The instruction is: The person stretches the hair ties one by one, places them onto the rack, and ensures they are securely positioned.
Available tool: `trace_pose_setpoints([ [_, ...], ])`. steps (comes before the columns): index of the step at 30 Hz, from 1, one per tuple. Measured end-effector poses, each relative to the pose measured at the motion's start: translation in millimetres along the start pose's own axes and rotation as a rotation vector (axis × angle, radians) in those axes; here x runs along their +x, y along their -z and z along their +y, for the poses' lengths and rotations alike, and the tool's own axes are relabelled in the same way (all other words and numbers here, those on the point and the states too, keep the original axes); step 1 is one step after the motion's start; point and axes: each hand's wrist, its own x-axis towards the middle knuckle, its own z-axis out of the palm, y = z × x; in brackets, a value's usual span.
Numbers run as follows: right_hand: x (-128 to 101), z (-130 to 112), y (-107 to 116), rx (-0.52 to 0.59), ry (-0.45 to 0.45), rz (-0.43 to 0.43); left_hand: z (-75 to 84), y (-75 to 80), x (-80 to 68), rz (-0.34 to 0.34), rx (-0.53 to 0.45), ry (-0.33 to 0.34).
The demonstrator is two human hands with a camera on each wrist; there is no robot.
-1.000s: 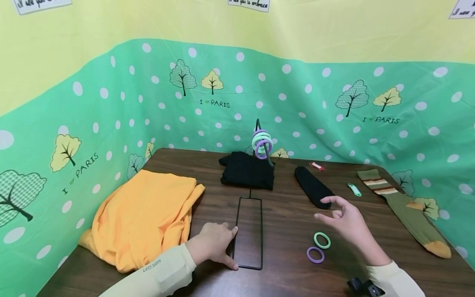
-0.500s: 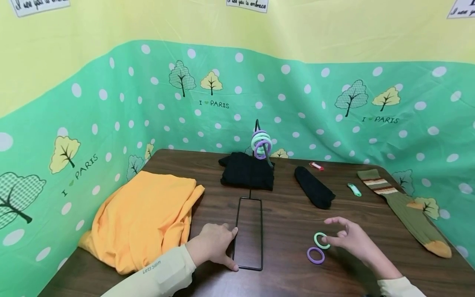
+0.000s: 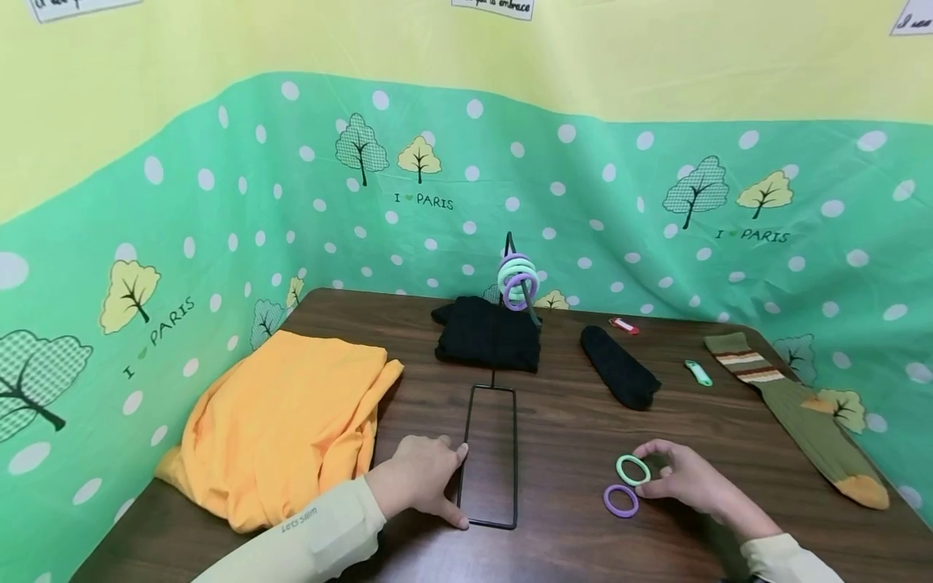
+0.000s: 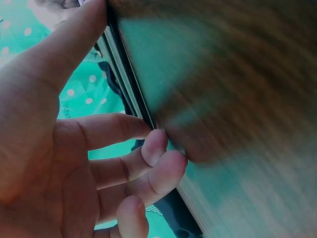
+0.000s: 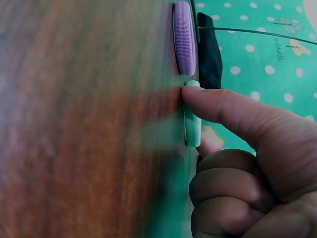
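Note:
My left hand rests on the left side of a black wire stand's rectangular base. In the left wrist view, its thumb and index fingertip touch the wire, and the other fingers bend loosely. Flat on the table lie a mint-green hair tie and, just in front of it, a purple hair tie. My right hand has thumb and index finger at opposite sides of the green one, pinching it; its other fingers are curled. Several purple and green hair ties hang on the stand's upper arm.
An orange folded cloth lies at the left. Folded black cloth sits behind the base. A black sock, a red-and-white clip, a green clip-like item and an olive striped sock lie rightward on the wooden table.
My right hand has come down from beside the black sock to the green hair tie, and its thumb and index finger have closed in on it. The left hand stays on the base.

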Motion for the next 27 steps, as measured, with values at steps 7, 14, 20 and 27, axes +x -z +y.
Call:
trace_pose_setpoints([
  [7,3,-4,-3,-0.053,-0.037,0.093,-0.4,1.2,0.1,-0.004,0.012,0.004],
  [14,-2,-31,-8,-0.071,0.03,0.181,1.3,-0.8,0.2,-0.004,0.019,0.0],
  [20,-18,-76,-18,-0.069,0.144,0.175,1.2,-1.6,0.6,0.002,0.013,-0.001],
  [27,-38,-126,-27,-0.127,0.399,0.277,1.4,-1.8,1.2,0.004,0.012,-0.001],
])
